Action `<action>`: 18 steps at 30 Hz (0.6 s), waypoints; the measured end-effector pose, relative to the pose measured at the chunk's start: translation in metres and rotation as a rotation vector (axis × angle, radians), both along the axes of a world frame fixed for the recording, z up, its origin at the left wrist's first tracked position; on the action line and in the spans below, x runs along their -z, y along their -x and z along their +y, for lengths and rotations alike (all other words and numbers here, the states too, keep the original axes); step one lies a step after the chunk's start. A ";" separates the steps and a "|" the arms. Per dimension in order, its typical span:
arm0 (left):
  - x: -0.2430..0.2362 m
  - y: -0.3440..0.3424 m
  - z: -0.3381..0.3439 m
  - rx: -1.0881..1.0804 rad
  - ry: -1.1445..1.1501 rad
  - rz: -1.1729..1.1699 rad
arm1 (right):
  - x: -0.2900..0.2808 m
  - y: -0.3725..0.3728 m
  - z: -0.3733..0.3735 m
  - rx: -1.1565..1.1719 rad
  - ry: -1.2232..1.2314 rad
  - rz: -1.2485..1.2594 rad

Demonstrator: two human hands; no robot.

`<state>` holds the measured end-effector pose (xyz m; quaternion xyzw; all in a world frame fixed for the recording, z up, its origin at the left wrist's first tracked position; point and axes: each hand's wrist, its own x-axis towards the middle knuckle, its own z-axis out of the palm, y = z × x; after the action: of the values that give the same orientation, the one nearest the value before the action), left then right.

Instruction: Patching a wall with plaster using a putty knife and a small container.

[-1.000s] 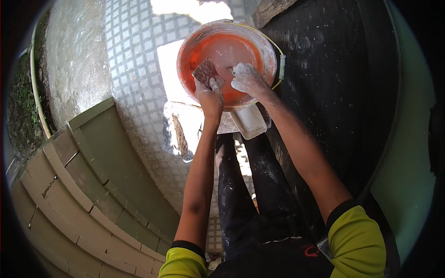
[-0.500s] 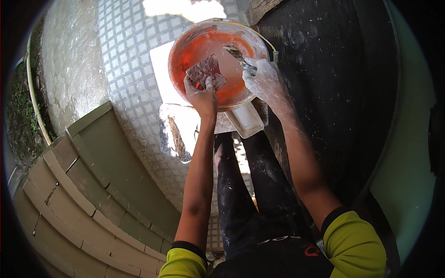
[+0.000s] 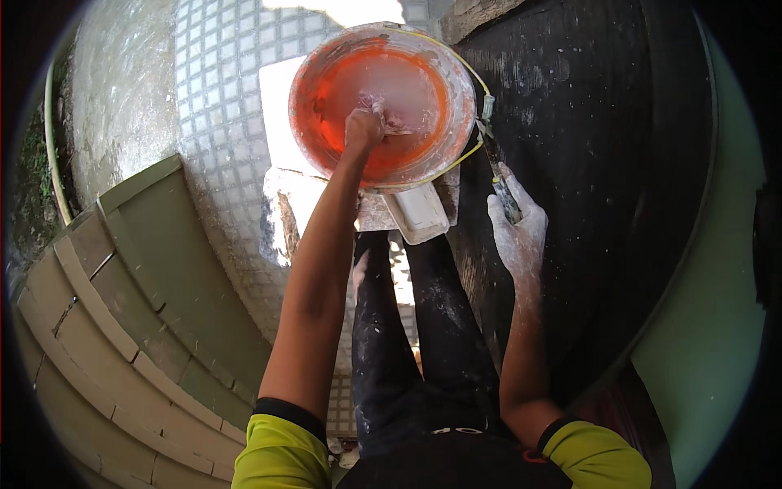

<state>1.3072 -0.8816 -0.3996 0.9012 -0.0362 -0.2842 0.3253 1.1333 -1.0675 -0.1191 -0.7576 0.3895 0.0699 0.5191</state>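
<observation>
An orange bucket (image 3: 466, 114), its rim crusted with pale residue, holds cloudy whitish water. Down inside it is my left hand (image 3: 363, 129), fingers closed on a flat plate (image 3: 401, 125) that lies mostly under the water. Only a pale, blurred part of that plate shows. To the right of the bucket, my right hand (image 3: 519, 230), coated in white, grips a putty knife (image 3: 507, 198) by its dark, smeared handle. The knife's narrow blade points up toward the bucket's yellow wire handle (image 3: 487, 81).
A small off-white tray (image 3: 418, 213) sits against the bucket's near side, on a stained board (image 3: 376, 213). Black sheeting (image 3: 586, 163) spreads to the right. On the left a low block wall (image 3: 138, 326) curves along the patterned paving (image 3: 220, 106).
My left hand has lowered the dark plate into the water. My right hand has drawn back from over the bucket to its right side, still gripping the putty knife.
</observation>
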 end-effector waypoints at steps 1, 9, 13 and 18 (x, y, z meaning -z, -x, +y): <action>0.004 0.000 -0.001 0.000 -0.003 0.002 | -0.001 0.007 0.003 0.000 -0.003 0.002; -0.056 -0.007 -0.009 -0.221 0.317 0.020 | 0.031 0.082 0.022 0.309 -0.167 -0.036; -0.088 -0.008 -0.024 -0.109 -0.111 -0.067 | 0.049 0.104 0.020 0.255 -0.114 -0.009; -0.071 -0.015 -0.022 -0.176 0.188 -0.059 | 0.052 0.105 0.022 0.243 -0.106 -0.016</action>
<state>1.3226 -0.9041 -0.3284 0.8744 0.0071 -0.2230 0.4309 1.0281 -1.0452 -0.1711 -0.6770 0.4699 0.0208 0.5660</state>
